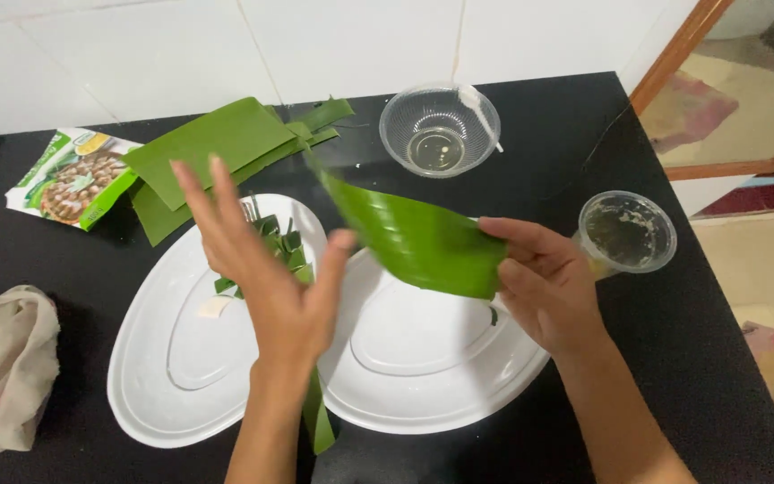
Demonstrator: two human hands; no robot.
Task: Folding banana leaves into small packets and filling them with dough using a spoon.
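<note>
While right hand (544, 282) pinches leaf piece (414, 240), left hand (266, 269) open beside it.

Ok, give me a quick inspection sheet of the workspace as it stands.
Surface: black countertop, dark and glossy.
Job's things: green leaf piece held over two white oval plates; leaf scraps on the left plate; stacked leaves behind.
Clutter: beige cloth, printed packet, clear bowl with white spoon, clear cup.
Grips: left hand open, thumb at the leaf's edge; right hand pinching the leaf.
Cables: thin dark wire.
Surroundings: white tiled wall, wooden frame.
</note>
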